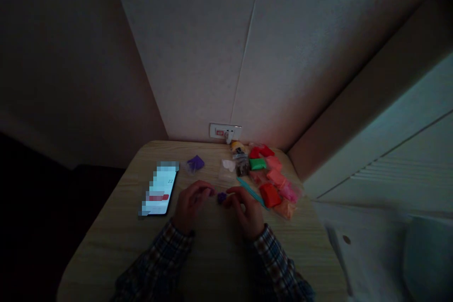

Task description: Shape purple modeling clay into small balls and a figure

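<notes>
Between my hands, low over the wooden table, is a small dark purple lump [222, 197] that looks like modelling clay. The fingertips of my right hand [247, 211] close on its right side. My left hand [193, 204] is just left of the lump, apart from it. Its fingers are bent and drawn toward the thumb; in the dim light I cannot make out what is between them, if anything. Beyond the left hand lies a purple clay packet [196, 162] with clear wrapping. A white piece in a clear bag [228, 166] lies behind the lump.
On the left a lit phone [161, 191] lies on the table [109, 231]. Turquoise sticks [252, 192] lie right of centre, beside several clay packets, including green [257, 164] and red [270, 195]. A wall socket [225, 131] with a plug is at the back edge.
</notes>
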Motion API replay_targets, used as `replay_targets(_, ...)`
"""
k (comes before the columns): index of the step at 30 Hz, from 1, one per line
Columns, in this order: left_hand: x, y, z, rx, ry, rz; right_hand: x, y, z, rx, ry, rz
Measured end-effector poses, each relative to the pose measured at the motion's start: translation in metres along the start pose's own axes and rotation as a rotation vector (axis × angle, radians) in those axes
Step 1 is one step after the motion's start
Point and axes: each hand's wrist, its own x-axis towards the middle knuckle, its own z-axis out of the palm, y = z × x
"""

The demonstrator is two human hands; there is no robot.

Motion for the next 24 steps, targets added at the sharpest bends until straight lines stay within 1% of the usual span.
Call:
replay_targets(3,0.0,0.0,-0.001,-0.143,-0.001,-0.098,0.0,0.002,0.001,-0.038,-0.019,-0.027)
replay_targets(5,0.0,-0.002,-0.002,-0.198,0.02,-0.124,-0.001,0.003,0.002,-0.072,-0.019,-0.041)
replay_targets(9,0.002,-0.012,-0.005,-0.222,0.098,-0.085,-0.001,0.003,0.003,-0.077,-0.023,-0.07)
replay_targets(12,0.004,-0.019,-0.006,-0.235,0.12,-0.038,-0.001,0.002,0.002,-0.083,-0.022,-0.073)
replay_targets(15,0.005,-0.021,-0.006,-0.212,0.121,-0.049,-0.001,0.0,0.001,-0.093,-0.026,-0.078)
replay_targets(18,0.004,-0.019,-0.006,-0.195,0.095,-0.138,-0.001,0.0,0.001,-0.098,-0.032,-0.085)
replay_targets(20,0.003,-0.017,-0.006,-0.225,0.063,-0.17,-0.001,0.0,0.001,-0.098,-0.036,-0.091)
replay_targets(24,0.002,-0.018,-0.005,-0.314,0.032,-0.158,-0.001,0.0,0.0,-0.092,-0.015,-0.097)
